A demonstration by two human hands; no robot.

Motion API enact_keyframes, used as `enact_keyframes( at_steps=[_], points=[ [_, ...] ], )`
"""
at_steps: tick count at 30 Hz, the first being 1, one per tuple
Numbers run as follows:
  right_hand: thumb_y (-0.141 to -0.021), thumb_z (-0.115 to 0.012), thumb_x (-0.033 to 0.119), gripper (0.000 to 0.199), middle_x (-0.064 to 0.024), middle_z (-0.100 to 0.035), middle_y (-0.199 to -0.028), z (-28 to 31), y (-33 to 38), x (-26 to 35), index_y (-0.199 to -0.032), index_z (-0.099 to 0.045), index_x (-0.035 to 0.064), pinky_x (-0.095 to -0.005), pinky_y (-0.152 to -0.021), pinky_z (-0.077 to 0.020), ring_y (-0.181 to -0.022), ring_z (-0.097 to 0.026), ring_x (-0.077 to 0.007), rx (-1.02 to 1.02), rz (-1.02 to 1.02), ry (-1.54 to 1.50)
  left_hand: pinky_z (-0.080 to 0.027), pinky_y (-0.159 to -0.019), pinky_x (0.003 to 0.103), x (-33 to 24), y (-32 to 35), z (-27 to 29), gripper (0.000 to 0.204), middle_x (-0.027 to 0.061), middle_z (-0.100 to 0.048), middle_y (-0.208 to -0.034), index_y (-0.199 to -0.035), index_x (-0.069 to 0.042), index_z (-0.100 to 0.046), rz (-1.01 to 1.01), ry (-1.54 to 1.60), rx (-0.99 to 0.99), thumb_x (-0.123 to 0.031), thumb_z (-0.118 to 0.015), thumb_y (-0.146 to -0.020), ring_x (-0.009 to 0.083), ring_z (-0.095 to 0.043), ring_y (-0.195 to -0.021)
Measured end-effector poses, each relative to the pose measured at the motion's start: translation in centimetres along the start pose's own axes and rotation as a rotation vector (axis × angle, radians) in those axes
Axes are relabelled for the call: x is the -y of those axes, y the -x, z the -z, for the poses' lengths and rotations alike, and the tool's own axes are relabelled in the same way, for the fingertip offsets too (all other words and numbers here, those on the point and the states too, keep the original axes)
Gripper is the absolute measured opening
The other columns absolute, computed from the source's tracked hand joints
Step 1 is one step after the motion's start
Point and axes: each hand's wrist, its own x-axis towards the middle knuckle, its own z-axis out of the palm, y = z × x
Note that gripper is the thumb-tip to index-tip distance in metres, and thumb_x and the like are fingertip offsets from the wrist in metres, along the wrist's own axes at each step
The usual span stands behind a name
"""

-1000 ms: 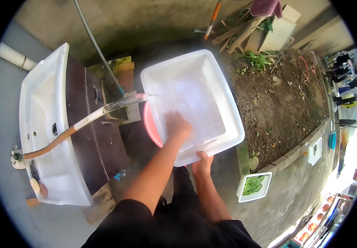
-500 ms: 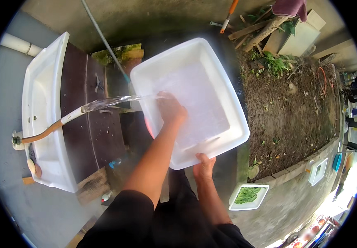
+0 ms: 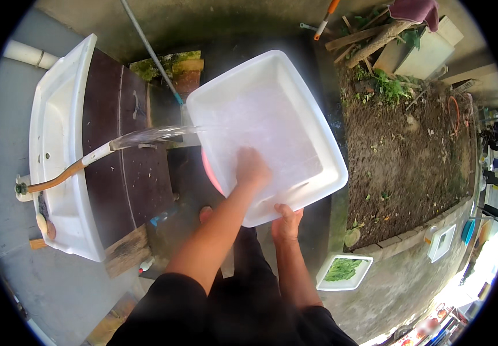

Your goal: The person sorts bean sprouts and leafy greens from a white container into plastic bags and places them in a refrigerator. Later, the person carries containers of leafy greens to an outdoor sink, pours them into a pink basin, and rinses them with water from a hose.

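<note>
Your left hand flat inside smooth translucent plastic tub, fingers seemingly together; right hand pinches near rim; hose water streaming in.

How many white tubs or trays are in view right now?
2: the big white tub under the left hand, gripped by the right hand; a small white tray of greens lower right. Others may be hidden.

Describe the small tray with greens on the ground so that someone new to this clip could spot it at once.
Start at the big white tub that the right hand grips by its near rim while the left hand presses inside it. Look down and right, past the soil bed, to the concrete. The tray lies there: small, white, rectangular, and the only container holding green leaves.
</note>
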Motion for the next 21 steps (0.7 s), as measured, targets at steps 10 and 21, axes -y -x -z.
enact_keyframes(
  at_steps=[10,21],
  points=[
    [-0.056,-0.053,0.003,0.065,-0.0081,-0.045,-0.106,0.5,0.7,-1.1,-0.119,-0.036,0.0034,-0.0366,-0.091,-0.0358,-0.102,-0.044,-0.0239,0.051,-0.019,0.007,-0.021,-0.102,0.041,1.0,-3.4,4.4,0.040,0.0244,-0.037,-0.127,-0.109,0.009,-0.049,0.109,-0.020,-0.141,-0.016,-0.047,-0.077,0.0359,-0.027,-0.123],
    [-0.056,-0.053,-0.001,0.062,-0.0083,-0.046,-0.101,-0.1,-0.4,-1.1,-0.116,-0.037,0.0025,-0.0350,-0.085,-0.0392,-0.096,-0.046,-0.0227,0.051,-0.040,-0.014,-0.039,-0.084,0.040,0.3,-2.1,6.0,0.020,0.0168,-0.061,-0.087,-0.082,0.000,-0.062,0.056,-0.184,0.140,-0.012,-0.049,-0.074,0.0306,-0.053,-0.095]
  ],
)
